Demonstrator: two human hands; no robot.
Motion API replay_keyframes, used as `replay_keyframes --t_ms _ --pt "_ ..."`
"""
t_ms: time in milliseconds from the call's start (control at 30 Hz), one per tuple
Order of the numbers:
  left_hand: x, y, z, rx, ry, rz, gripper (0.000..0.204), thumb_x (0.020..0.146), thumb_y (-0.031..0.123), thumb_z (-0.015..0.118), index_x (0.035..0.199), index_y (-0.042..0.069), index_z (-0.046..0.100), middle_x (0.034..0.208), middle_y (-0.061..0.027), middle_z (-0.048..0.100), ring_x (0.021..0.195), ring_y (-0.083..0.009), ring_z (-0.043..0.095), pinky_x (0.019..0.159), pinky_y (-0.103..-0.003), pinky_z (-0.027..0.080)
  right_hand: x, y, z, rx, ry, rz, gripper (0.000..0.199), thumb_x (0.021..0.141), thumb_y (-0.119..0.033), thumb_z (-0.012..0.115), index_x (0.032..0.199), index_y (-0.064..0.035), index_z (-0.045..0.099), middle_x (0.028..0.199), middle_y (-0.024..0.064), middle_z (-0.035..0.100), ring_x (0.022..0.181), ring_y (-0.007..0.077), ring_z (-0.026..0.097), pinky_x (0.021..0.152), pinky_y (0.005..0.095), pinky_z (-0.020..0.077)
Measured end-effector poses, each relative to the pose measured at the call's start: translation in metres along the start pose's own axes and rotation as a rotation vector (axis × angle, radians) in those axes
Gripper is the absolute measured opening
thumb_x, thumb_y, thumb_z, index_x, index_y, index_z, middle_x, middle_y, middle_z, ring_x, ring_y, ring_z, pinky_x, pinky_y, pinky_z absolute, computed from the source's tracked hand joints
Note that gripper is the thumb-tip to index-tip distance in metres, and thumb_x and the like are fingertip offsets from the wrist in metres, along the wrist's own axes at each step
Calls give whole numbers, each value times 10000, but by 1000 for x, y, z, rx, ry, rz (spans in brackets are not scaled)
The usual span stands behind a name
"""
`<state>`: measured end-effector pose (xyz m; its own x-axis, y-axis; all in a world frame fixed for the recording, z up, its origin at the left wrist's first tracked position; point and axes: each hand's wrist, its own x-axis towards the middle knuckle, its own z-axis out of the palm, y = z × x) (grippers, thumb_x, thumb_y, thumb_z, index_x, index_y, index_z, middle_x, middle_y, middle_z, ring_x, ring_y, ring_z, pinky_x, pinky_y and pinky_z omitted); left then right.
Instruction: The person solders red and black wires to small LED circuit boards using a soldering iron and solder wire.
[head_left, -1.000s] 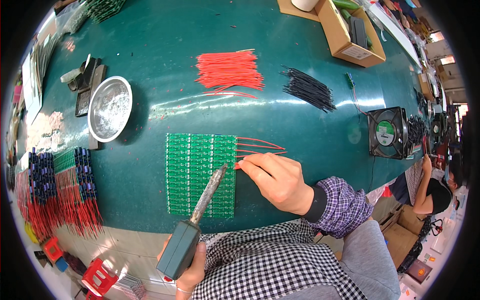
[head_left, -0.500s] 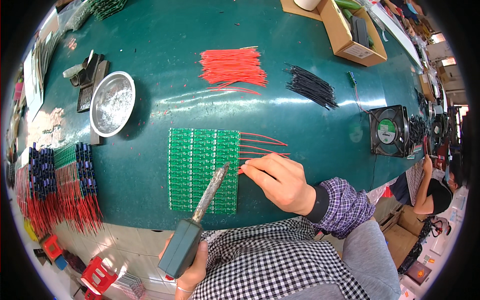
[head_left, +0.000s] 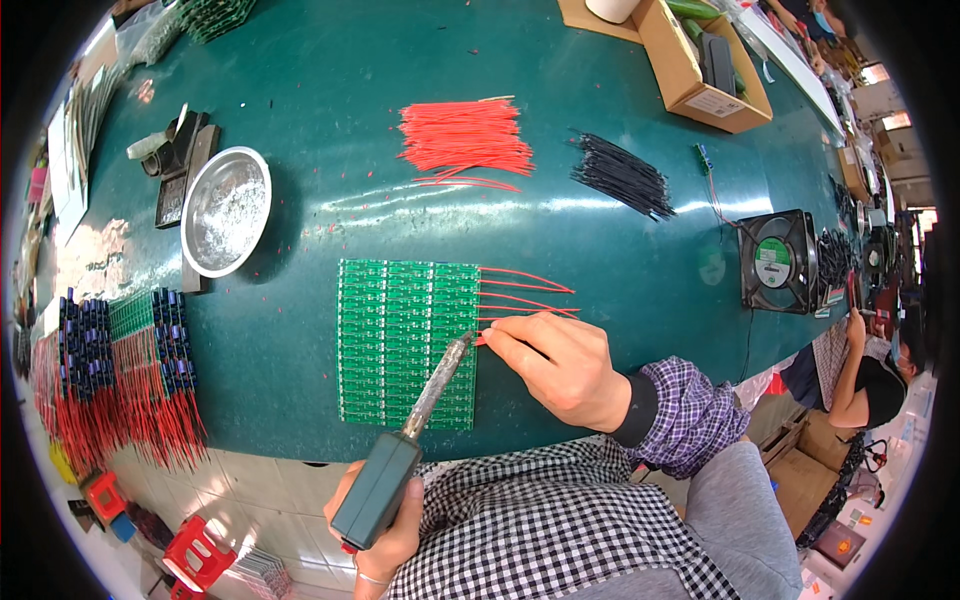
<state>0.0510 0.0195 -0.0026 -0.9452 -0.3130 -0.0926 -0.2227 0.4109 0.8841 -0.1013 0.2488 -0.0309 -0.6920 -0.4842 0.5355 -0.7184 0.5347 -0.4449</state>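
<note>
Soldering iron (head_left: 425, 420) tip lowered; right hand (head_left: 560, 365) pinching red wire (head_left: 500, 340).

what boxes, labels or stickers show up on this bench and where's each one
Cardboard box: far right of the green table, open-topped, brown, with dark items inside.
White label: on the box's near side wall, a small rectangle with dark print.
Fan sticker: round, green and white, on the hub of the black square fan at the table's right edge.
No screens or signs in view.
</note>
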Motion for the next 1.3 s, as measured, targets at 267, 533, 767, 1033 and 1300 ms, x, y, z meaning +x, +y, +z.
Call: replay_keyframes --t_ms 267,533,767,1033,1300 --pt "1 -1 0 29 -3 -3 219 713 26 781 903 -32 689 821 -138 663 660 -250 645 583 -331 500 3 -1 -3 -32 -31 5 240 713 -22 705 951 13 708 905 88 693 706 192 682 573 284 547" --pt "-12 -4 -6 -27 89 -22 275 721 64 790 953 -26 671 842 -122 647 683 -224 613 610 -328 490 2 0 -1 -45 -9 -1 238 716 -27 701 952 4 714 905 75 693 706 185 680 576 288 545" --pt "-22 -17 -17 -42 -38 -74 390 789 -74 746 1161 -61 629 1009 -136 670 711 -138 600 600 -259 488 1 -2 -1 -65 -11 17 232 709 -25 711 941 -9 716 897 67 693 715 177 683 574 281 539" --pt "-25 0 -4 -193 67 -199 412 786 -69 751 1178 -60 626 1014 -135 673 712 -144 601 613 -268 491 2 -2 1 -2 114 -64 270 681 -20 737 948 10 704 875 87 691 725 215 680 570 284 540" --pt "-23 3 -8 -102 47 -193 429 786 -32 776 1192 -51 638 1078 -130 682 933 -200 651 838 -326 532 -5 -5 -3 -1 -15 -26 272 724 -40 729 987 24 700 903 96 692 709 194 673 585 284 543"
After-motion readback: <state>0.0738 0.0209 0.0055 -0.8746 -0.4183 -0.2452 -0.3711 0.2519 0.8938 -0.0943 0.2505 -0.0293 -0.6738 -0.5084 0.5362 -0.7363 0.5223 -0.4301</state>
